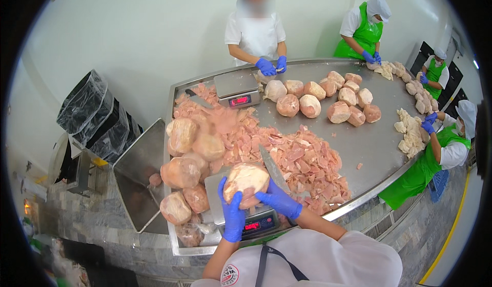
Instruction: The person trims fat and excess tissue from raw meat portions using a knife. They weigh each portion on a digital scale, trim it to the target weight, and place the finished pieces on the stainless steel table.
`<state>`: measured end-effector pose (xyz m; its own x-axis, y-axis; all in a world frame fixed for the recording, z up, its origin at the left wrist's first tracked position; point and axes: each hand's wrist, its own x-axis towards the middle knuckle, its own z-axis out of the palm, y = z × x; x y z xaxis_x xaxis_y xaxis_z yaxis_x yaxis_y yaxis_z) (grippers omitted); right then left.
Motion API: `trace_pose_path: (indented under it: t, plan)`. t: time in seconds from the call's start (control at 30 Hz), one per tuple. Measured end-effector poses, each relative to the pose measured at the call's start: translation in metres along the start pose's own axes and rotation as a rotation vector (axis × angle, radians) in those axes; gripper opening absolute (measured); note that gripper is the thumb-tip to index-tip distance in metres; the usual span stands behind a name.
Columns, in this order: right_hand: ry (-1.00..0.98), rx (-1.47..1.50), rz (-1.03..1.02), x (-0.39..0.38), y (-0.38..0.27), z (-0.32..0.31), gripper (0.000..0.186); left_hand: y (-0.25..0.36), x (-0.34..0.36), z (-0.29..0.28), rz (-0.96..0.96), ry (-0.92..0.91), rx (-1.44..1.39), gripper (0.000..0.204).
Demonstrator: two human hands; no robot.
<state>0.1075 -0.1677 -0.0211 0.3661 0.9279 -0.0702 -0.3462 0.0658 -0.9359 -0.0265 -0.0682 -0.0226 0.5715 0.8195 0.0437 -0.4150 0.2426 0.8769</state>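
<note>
A large, pale, rounded piece of meat (246, 180) is between my two blue-gloved hands, above the near digital scale (260, 223). My left hand (234, 215) wraps its left side, fingers pointing up. My right hand (281, 201) grips the lower right side. A knife (273, 168) has its broad blade stretching away from my right hand over pink meat trimmings (310, 161). The handle is out of sight at that hand, so I cannot tell whether it is held. More rounded meat pieces (180, 173) are heaped to the left of the scale.
Steel table (369, 159) with a raised rim. At its far side are a second scale (238, 90), another knife (199, 97) and several meat pieces (310, 105). Co-workers (256, 36) stand around the far and right edges. A steel bin (138, 177) adjoins the left end.
</note>
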Motion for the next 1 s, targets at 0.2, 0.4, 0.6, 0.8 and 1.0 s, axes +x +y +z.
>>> trace_pose_path:
  t: [0.2,0.4,0.6,0.8,1.0]
  plan:
    - [-0.027,-0.173,-0.010,0.003,0.026,0.019,0.098,-0.016,-0.015,-0.029,-0.060,0.206,-0.045,0.068]
    - [0.086,0.011,0.240,-0.016,0.035,0.001,0.067,-0.007,-0.014,-0.034,0.109,0.180,0.473,0.074]
    - [0.511,-0.699,-0.251,-0.007,0.027,-0.093,0.047,-0.006,0.000,-0.068,0.135,0.174,0.583,0.060]
    - [0.142,-1.164,0.289,-0.030,0.056,-0.096,0.100,0.023,0.005,-0.075,0.044,0.116,0.432,0.044]
    - [0.336,-1.133,0.134,-0.051,0.094,-0.085,0.106,0.033,0.013,-0.105,0.052,0.254,0.363,0.040]
